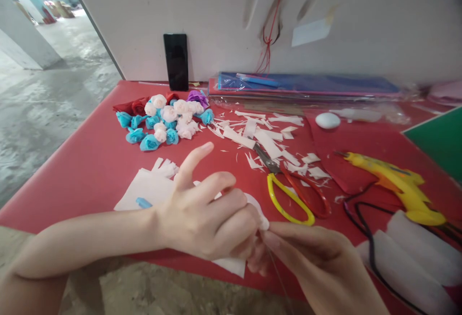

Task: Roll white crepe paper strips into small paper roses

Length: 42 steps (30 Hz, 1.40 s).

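Observation:
Close to the table's front edge, my left hand [212, 214] curls around a small white paper piece [260, 211], one finger stretched up and away. My right hand [306, 252] meets it from the right, thumb and finger pinching the same piece at its lower end. A thin thread or wire [277, 271] hangs below the pinch. Most of the paper is hidden by my fingers. Beneath my left hand lie white paper sheets [135, 187] and a blue pen-like thing [143, 203]. Scissors [285, 180] with one yellow and one red handle rest just beyond my hands.
Blue, white, red and purple paper flowers [159, 118] are heaped at the back left. White paper scraps [267, 137] spread behind the scissors. A phone [176, 62] leans on the wall. A yellow glue gun [400, 180], its black cord [370, 243] and a white egg-shaped object [327, 120] are right.

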Motion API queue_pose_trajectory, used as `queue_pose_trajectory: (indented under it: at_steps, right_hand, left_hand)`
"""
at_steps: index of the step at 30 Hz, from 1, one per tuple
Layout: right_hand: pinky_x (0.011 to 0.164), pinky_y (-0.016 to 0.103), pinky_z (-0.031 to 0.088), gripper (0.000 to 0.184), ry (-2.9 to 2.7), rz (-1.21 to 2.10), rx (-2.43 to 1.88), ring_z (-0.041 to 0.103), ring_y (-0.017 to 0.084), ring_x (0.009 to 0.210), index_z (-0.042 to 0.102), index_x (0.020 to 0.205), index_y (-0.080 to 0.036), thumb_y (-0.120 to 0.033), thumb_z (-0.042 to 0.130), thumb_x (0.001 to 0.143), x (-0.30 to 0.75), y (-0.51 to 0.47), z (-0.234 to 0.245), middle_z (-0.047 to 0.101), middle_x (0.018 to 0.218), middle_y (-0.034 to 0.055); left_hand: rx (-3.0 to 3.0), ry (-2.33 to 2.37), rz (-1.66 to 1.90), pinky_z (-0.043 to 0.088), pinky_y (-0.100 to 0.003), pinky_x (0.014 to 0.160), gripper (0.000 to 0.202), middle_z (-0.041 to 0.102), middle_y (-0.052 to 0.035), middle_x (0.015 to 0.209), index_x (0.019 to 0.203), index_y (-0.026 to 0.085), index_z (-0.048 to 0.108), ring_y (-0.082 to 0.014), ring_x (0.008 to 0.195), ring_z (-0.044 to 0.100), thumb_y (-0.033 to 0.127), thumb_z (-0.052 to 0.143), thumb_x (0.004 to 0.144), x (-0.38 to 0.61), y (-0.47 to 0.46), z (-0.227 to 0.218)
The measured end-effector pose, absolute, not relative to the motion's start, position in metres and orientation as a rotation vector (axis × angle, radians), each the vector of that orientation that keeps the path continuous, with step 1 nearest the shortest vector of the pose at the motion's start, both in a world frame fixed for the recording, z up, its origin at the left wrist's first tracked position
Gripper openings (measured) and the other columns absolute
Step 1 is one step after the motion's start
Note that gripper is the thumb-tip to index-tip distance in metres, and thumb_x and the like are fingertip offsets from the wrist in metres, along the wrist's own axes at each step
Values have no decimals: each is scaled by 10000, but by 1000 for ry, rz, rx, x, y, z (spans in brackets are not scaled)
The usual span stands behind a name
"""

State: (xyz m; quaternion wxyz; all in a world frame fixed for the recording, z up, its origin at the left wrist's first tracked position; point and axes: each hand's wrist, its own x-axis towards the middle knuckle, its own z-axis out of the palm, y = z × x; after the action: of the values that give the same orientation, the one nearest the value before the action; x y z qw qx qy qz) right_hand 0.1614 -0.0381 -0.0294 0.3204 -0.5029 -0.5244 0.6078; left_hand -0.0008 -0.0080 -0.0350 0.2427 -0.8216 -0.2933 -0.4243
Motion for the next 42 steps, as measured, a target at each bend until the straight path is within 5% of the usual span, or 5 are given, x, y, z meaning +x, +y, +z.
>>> queue_pose_trajectory:
  at_steps: [16,27,42]
  right_hand:
    - [478,165,500,221,-1402,1530,-1327,606,121,466,644,509,-214,-326,641,699,161,-35,-26,645,484,-8]
    - [487,139,440,266,-1040,2034,-1089,541,67,472,633,520,-182,-288,608,762,165,-31,-29,606,484,-19]
    - [466,129,428,226,-898,2131,-1016,551,50,448,651,564,-176,-255,610,772,164,-32,-31,635,505,-15]
  left_hand:
    - [-2267,-797,-1112,346,-464,940,110,507,55,489,571,189,478,-116,545,456,177,499,678,-4,-9,-33]
    - [-2273,-786,-1166,311,-486,958,48,544,50,549,669,178,519,-124,585,455,132,508,675,-2,-9,-34]
    - [-2372,-769,-1107,260,-483,995,48,548,51,560,686,176,516,-118,611,454,129,515,678,-5,-12,-31]
